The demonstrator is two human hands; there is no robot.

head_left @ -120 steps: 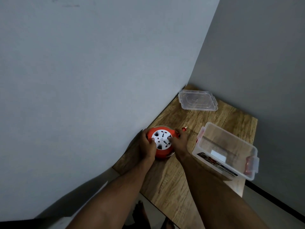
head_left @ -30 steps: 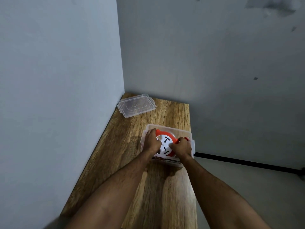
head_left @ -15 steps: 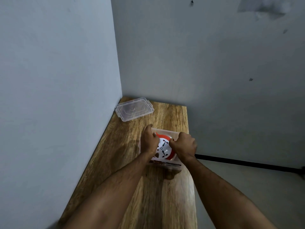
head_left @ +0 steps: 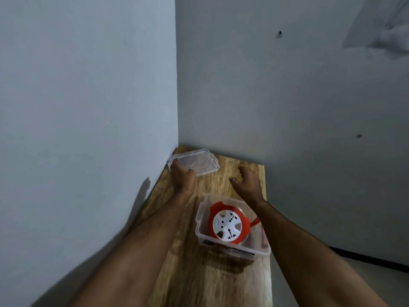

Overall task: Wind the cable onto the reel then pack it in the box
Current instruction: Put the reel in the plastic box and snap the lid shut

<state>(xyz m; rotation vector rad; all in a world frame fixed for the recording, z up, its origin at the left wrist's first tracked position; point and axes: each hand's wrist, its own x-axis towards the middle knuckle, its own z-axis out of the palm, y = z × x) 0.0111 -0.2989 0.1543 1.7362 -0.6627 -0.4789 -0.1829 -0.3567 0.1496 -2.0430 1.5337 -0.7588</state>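
The orange cable reel (head_left: pixel 229 223), with its white socket face up, lies inside the clear plastic box (head_left: pixel 200 234) on the wooden table. A short orange piece (head_left: pixel 255 222) sticks out on the reel's right side, inside the box. The clear lid (head_left: pixel 200 162) lies flat in the far corner by the walls. My left hand (head_left: pixel 182 179) is at the lid's near left corner and touches its edge; a firm hold cannot be made out. My right hand (head_left: pixel 249 183) hovers beyond the box with fingers loosely spread, holding nothing.
The narrow wooden table (head_left: pixel 212 282) stands in a corner, with one grey wall along its left side and another behind it. Its right edge drops to the floor, where a dark skirting line (head_left: pixel 365 260) runs.
Both hands have let go of the reel, which now sits in the box. They have moved away from me: the left to the lid's corner, the right over the bare wood beyond the box.
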